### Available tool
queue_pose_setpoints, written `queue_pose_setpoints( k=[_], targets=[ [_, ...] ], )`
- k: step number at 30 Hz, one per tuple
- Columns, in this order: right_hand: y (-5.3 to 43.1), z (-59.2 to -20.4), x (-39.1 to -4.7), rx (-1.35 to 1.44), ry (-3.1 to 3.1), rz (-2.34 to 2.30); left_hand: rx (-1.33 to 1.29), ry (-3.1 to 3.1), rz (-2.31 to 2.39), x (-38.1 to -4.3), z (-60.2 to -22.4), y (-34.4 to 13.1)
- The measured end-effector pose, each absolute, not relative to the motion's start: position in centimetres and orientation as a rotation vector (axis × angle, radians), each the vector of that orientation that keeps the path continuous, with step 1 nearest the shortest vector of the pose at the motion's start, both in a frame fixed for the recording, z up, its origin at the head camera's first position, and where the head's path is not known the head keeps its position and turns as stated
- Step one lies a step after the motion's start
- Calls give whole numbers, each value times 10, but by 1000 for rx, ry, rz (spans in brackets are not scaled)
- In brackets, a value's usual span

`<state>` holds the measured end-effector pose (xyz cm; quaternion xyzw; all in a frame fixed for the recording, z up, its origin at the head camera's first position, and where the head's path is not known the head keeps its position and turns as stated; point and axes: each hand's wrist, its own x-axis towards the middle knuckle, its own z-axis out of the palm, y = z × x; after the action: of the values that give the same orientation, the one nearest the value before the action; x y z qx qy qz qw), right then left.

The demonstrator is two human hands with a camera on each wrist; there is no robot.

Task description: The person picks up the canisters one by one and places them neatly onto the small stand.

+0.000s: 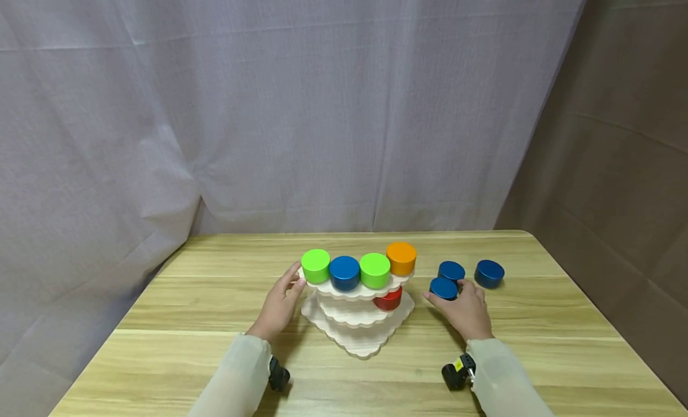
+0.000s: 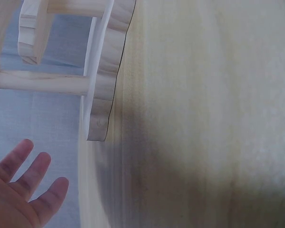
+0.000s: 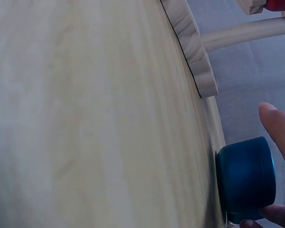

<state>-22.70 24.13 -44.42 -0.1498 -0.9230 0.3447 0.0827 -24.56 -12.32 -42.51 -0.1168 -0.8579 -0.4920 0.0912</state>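
Observation:
A tiered pale-wood stand (image 1: 357, 339) with scalloped edges stands at the table's middle. On its top tier are two green cylinders (image 1: 316, 266), a blue cylinder (image 1: 344, 273) and an orange cylinder (image 1: 401, 258). A red cylinder (image 1: 389, 300) sits on the tier below. My left hand (image 1: 279, 302) is at the top tier's left end, thumb and fingertips right at its edge; three fingers (image 2: 51, 199) extend straight in the left wrist view. Around the near blue cylinder (image 3: 247, 173) my right hand (image 1: 463, 309) spreads, thumb apart from it and fingers on its far side.
Behind the near blue cylinder stands another blue cylinder (image 1: 452, 270), and a third blue cylinder (image 1: 490, 273) is farther right. Grey cloth (image 1: 301, 118) hangs beyond the wooden table's (image 1: 177, 363) back edge; darker cloth (image 1: 618, 166) hangs on the right.

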Motion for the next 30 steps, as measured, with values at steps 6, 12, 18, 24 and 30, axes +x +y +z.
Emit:
queue_pose_setpoints(
  k=[6,12,18,24,30],
  targets=[
    [242,-447,-229,-436,-2761,1048,-346,-2542,-1465,-246,-425,-123],
    [242,-447,-230,-445,-2764,1028,-346,-2545,-1473,-245,-425,-123],
    [241,-447,-233,-470,-2789,1002,-349,-2547,-1473,-245,-425,-123],
    [242,-448,-235,-448,-2799,954,-351,-2546,-1476,-245,-424,-123],
    [241,-447,-232,-427,-2830,960,-348,-2546,-1474,-245,-424,-123]
  ],
)
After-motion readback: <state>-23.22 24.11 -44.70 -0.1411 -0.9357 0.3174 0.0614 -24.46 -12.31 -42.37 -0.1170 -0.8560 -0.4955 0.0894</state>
